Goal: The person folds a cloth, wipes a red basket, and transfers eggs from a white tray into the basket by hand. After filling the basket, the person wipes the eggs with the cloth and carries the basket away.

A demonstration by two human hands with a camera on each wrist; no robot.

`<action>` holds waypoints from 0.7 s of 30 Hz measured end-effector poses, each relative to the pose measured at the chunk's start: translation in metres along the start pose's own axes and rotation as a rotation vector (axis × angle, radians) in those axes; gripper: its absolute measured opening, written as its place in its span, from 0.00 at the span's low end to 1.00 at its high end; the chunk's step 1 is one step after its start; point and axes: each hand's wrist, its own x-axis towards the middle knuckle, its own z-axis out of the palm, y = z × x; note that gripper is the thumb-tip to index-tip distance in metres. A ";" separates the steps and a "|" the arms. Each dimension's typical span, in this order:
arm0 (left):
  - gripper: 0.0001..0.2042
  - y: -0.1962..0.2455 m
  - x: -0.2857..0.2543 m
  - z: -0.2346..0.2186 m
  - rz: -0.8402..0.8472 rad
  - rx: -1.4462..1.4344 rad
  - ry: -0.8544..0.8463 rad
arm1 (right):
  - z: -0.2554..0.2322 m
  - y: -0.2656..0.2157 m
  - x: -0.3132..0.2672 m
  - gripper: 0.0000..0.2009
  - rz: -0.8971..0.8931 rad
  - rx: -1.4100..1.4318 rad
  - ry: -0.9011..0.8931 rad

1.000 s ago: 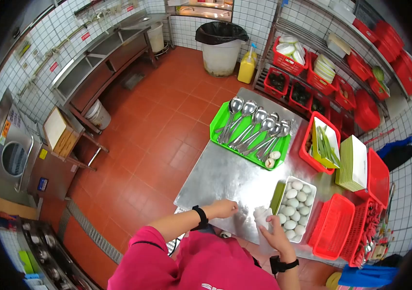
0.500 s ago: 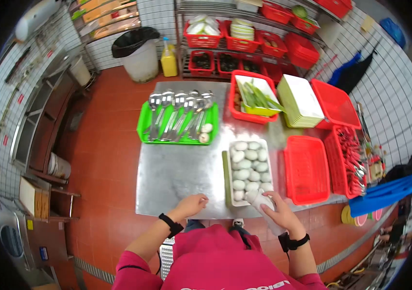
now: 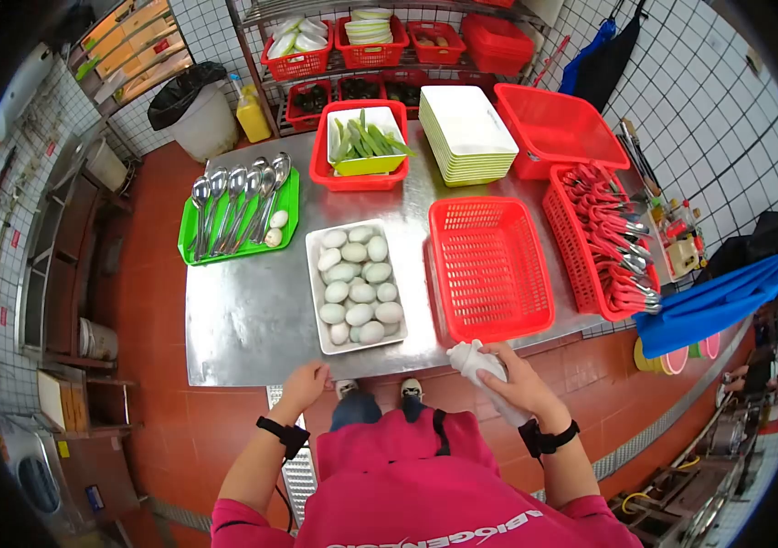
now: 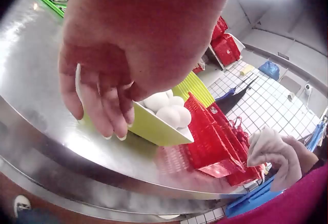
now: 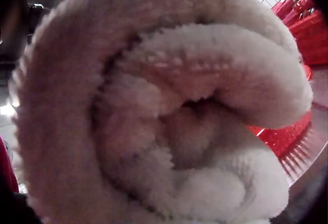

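In the head view my right hand (image 3: 528, 384) grips a white cloth (image 3: 483, 367), bunched and hanging down toward the wrist, just in front of the table's edge. The rolled, fluffy cloth (image 5: 154, 106) fills most of the right wrist view and hides the fingers. My left hand (image 3: 306, 385) hangs at the front edge of the metal table, with loosely curled fingers and nothing held. In the left wrist view those fingers (image 4: 105, 111) hang near a white and green tray (image 4: 159, 130) of pale eggs (image 4: 171, 112). Close to the right hand sits a red basket (image 3: 494, 320).
A green tray (image 3: 290, 205) bears spoons (image 3: 243, 201) and two eggs. Farther back stand a red basket with a tray of green vegetables (image 3: 370, 142) and stacked white-green trays (image 3: 466, 128). Red-handled utensils (image 3: 603, 228) fill a basket at right. Shelves with baskets line the back.
The head view has swung to the right, shifting the table leftward. My right hand has carried the cloth from beside the egg tray to before the red basket. My left hand stays near the front edge.
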 end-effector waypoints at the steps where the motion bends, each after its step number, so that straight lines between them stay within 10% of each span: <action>1: 0.20 0.001 -0.001 0.002 -0.015 -0.020 0.017 | -0.003 0.006 -0.001 0.26 -0.011 0.013 -0.005; 21: 0.18 0.000 0.049 -0.032 -0.018 -0.048 0.248 | 0.008 -0.001 0.004 0.26 0.014 0.036 0.098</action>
